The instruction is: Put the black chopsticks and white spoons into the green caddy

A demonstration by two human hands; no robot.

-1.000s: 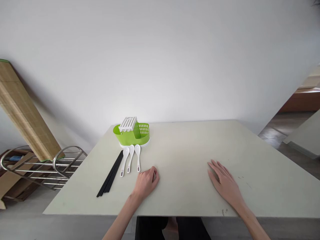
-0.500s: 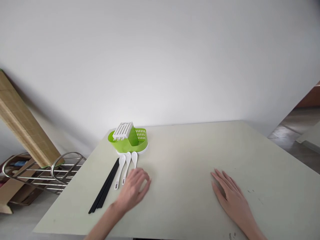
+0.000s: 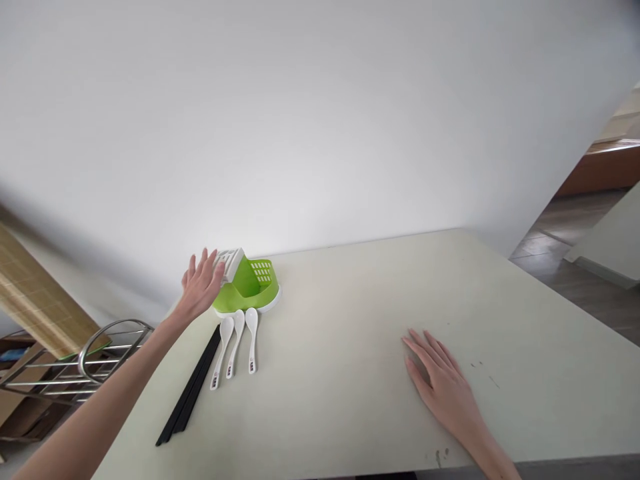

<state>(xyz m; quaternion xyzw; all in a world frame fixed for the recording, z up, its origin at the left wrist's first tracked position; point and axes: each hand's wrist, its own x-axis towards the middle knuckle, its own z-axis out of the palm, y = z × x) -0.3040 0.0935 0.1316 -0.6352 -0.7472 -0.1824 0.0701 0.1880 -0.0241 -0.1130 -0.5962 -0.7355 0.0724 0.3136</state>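
Note:
At the table's back left stands a green utensil holder (image 3: pixel 245 287) with a white slotted top (image 3: pixel 231 261). My left hand (image 3: pixel 201 285) is at the holder's left side, fingers spread; whether it touches the white top I cannot tell. In front of the holder three white spoons (image 3: pixel 239 325) lie side by side, bowls toward it. Several black chopsticks (image 3: pixel 193 390) lie together, left of the spoons. On the right half of the table my right hand (image 3: pixel 443 380) rests palm down, fingers stretched out, holding nothing.
The pale table (image 3: pixel 345 320) meets a white wall (image 3: pixel 320 133) at its back edge. Left of it are a metal rack (image 3: pixel 90 363), a rolled bamboo mat (image 3: pixel 45 287) and a cardboard box (image 3: pixel 30 413). Small dark marks (image 3: pixel 440 457) show near the front edge.
My left hand has moved from beside the spoons up and left to the holder, its fingers spreading. My right hand stays flat on the table. The view has shifted slightly right.

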